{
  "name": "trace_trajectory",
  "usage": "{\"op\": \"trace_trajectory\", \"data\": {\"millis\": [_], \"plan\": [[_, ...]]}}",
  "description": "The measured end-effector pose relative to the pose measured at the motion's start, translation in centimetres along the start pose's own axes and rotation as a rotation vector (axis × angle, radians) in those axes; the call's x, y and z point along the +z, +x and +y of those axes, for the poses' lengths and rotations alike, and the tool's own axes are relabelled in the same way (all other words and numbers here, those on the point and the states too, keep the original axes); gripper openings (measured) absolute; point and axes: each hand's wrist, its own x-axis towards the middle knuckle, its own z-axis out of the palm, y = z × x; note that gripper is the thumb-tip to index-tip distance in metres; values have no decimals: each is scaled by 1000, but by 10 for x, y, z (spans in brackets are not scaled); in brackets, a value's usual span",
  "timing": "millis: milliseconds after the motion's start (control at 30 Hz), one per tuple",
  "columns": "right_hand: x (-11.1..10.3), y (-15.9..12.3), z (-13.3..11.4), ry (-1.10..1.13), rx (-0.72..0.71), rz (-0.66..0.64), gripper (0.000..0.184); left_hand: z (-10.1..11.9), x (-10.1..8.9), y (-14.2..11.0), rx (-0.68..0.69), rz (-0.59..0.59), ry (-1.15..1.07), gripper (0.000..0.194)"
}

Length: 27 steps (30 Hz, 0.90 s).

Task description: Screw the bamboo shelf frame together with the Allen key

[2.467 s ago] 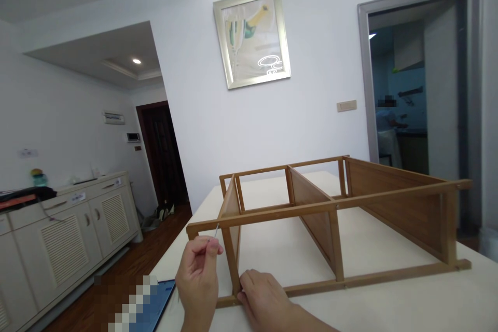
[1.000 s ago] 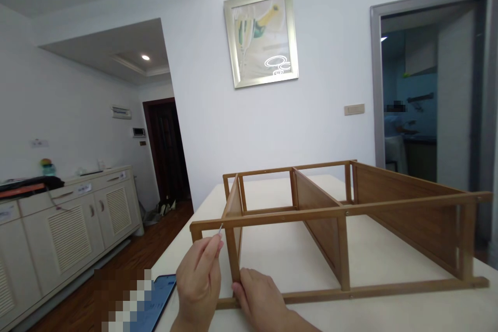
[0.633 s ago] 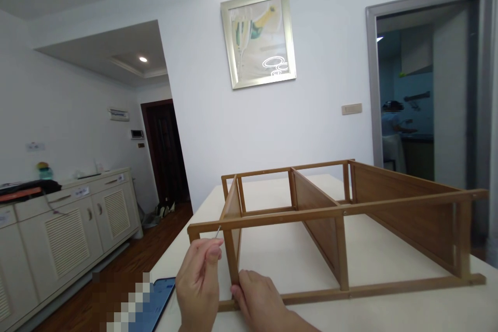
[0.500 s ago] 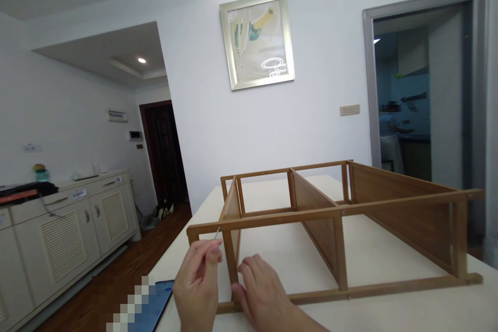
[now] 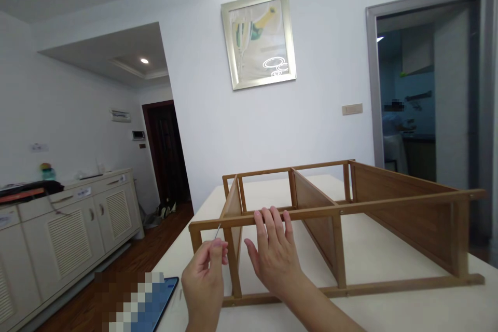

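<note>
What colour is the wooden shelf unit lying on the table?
Medium brown; the wooden shelf unit shows best in the head view.

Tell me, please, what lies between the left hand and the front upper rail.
The head view shows a thin rod running from the left hand to the rail.

A brown wooden rack (image 5: 336, 249) lies, panels (image 5: 311, 189) on edge — a metal tool (image 5: 218, 232) tilted at its upper rail (image 5: 240, 221).

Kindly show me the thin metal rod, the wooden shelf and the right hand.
Thin metal rod (image 5: 218, 232): head view, its bare shaft.
Wooden shelf (image 5: 322, 238): head view, its middle panel.
Right hand (image 5: 275, 259): head view, its back.
</note>
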Motion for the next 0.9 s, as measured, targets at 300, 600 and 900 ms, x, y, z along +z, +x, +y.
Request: {"op": "trace_trajectory", "data": {"millis": [300, 600, 900], "plan": [[-1, 3, 0, 12, 18, -5, 47, 5, 3, -2, 0, -5, 111, 45], [-1, 3, 1, 9, 18, -9, 45, -11, -3, 3, 573, 73, 347, 19], [-2, 3, 3, 25, 14, -18, 47, -25, -7, 4, 426, 7, 201, 23]]}}
